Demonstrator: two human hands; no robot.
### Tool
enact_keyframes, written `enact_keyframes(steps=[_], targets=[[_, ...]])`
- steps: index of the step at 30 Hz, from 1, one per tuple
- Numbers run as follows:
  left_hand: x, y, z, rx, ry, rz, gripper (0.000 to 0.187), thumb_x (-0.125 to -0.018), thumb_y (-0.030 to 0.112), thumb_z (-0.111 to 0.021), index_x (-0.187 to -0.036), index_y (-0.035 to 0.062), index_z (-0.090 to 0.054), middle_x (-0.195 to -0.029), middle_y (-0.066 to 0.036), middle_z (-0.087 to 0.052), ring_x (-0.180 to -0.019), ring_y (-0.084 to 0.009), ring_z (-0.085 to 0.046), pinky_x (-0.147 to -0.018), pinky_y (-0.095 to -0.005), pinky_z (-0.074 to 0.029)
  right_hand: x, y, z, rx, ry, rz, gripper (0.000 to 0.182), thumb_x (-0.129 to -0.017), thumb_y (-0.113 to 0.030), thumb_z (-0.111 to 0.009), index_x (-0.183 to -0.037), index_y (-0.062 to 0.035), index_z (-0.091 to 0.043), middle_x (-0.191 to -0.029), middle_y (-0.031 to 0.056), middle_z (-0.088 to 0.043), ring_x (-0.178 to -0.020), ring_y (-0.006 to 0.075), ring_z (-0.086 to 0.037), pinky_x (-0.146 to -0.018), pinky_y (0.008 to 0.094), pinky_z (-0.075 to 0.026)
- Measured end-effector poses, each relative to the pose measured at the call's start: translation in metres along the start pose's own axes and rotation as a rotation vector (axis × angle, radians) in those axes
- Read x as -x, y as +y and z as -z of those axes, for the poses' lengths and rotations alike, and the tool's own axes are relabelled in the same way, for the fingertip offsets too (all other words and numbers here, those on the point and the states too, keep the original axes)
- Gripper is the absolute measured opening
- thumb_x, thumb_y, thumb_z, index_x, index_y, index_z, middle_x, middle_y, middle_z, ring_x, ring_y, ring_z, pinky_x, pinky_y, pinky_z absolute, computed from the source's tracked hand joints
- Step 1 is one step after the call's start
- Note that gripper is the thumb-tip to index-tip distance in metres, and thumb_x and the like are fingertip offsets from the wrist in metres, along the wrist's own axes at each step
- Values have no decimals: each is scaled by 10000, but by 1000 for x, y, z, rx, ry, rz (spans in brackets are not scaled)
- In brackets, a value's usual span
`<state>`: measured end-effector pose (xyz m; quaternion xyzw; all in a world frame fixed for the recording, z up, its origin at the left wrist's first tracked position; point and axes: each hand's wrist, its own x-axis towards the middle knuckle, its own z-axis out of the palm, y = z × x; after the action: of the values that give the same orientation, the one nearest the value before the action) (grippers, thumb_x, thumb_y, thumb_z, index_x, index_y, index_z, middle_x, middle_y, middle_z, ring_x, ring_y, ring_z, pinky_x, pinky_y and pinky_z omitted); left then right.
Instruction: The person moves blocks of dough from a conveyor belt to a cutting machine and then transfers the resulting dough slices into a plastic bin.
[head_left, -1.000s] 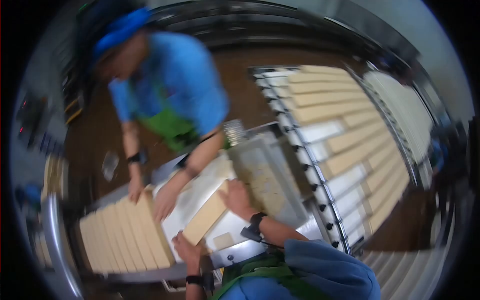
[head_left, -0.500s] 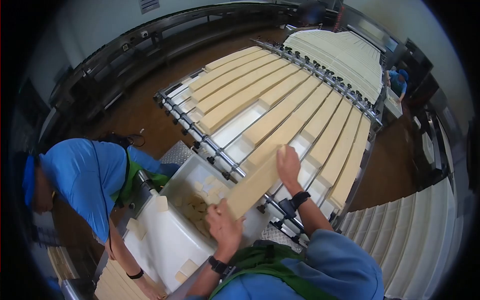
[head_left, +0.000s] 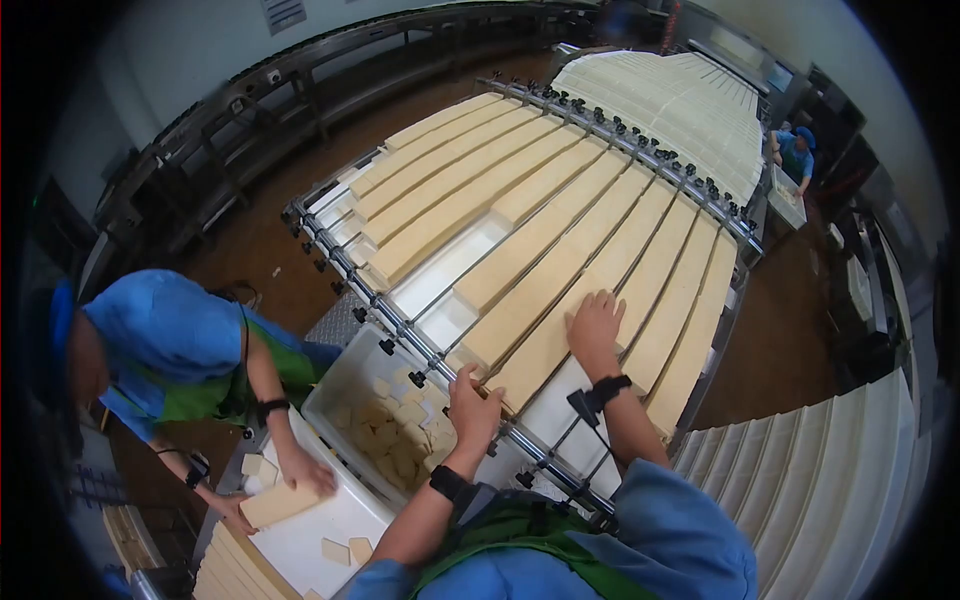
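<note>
While I seemingly settle a pale slab (head_left: 545,358), left hand (head_left: 472,415) curling fingers against its near end, right hand (head_left: 596,332) spread on top, alignment calls for gentle pressure

Layout: silver metal-railed rack (head_left: 450,268) centre, white rectangular plastic bin (head_left: 350,372) at its near left.
Long tan rectangular slabs (head_left: 545,285) side by side in rack; flat tan scraps (head_left: 385,432) in bin; flat white tabletop (head_left: 345,502) left of and before bin; ridged white panels (head_left: 800,470) near right of rack.
</note>
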<state>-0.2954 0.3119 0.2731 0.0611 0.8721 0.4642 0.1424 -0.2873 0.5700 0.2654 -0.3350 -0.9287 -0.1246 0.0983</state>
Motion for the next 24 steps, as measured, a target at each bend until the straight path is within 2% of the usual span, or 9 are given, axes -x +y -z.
enact_keyframes(steps=[3,5,8,11,13,15,18,22,24], targets=[[1,1,1,50,40,-4,703,-762,142,-847,-1394,130,-537,-1135,-144,-578,-1070,-335,-607,-955,-441,-504,45,-18,15,-193,-20,154,686,-945,-478,-658,-1432,-8,-545,-1432,249,-496,-1440,406,-370,-1199,623,-211],[-4,-13,-8,77,81,-32,672,-754,104,-834,-1368,124,-562,-1128,-144,-587,-1046,-314,-617,-895,-418,-525,79,-36,23,-718,-172,366,728,-949,-458,-656,-1526,-60,-459,-1570,257,-372,-1517,430,-271,-1212,668,-146],[-4,-36,-13,147,133,-84,617,-747,42,-788,-1329,112,-595,-1137,-141,-592,-1000,-285,-635,-816,-386,-554,111,-54,31,-641,-265,458,758,-963,-434,-637,-1598,-120,-370,-1648,246,-274,-1565,423,-184,-1220,689,-81],[12,-30,12,254,127,-9,564,-755,-15,-711,-1299,97,-617,-1198,-140,-575,-946,-262,-659,-802,-368,-568,111,-58,19,-450,-223,459,736,-981,-411,-612,-1612,-138,-351,-1658,253,-264,-1576,405,-167,-1227,683,-66],[33,-28,40,495,141,36,545,-742,-17,-680,-1273,91,-619,-1160,-156,-560,-1091,-354,-596,-991,-435,-512,110,-57,23,-441,-195,481,722,-997,-394,-589,-1617,-121,-338,-1647,265,-278,-1576,396,-172,-1225,688,-62],[55,-47,80,444,180,34,576,-768,3,-710,-1323,97,-591,-1227,-164,-533,-1159,-361,-576,-1046,-437,-491,113,-59,24,-398,-112,441,709,-986,-352,-619,-1590,-79,-369,-1628,269,-309,-1568,407,-188,-1223,690,-69],[93,-98,135,106,376,-135,705,-806,83,-789,-1446,90,-493,-1358,-195,-463,-1286,-397,-504,-1096,-438,-453,115,-79,45,-428,-13,424,652,-976,-265,-641,-1543,-37,-412,-1583,264,-364,-1531,430,-254,-1226,677,-112],[157,-213,196,19,722,72,577,-847,71,-754,-1384,67,-542,-1311,-209,-504,-1221,-397,-536,-1049,-442,-463,149,-171,90,-743,88,732,525,-965,-131,-628,-1456,-13,-485,-1489,251,-453,-1450,447,-364,-1226,625,-208],[204,-262,224,-61,964,194,539,-870,72,-739,-1374,51,-550,-1293,-222,-505,-1228,-408,-519,-1061,-467,-436,183,-235,99,-874,-2,952,503,-964,-118,-625,-1439,-8,-504,-1463,242,-482,-1441,440,-379,-1223,603,-234]])
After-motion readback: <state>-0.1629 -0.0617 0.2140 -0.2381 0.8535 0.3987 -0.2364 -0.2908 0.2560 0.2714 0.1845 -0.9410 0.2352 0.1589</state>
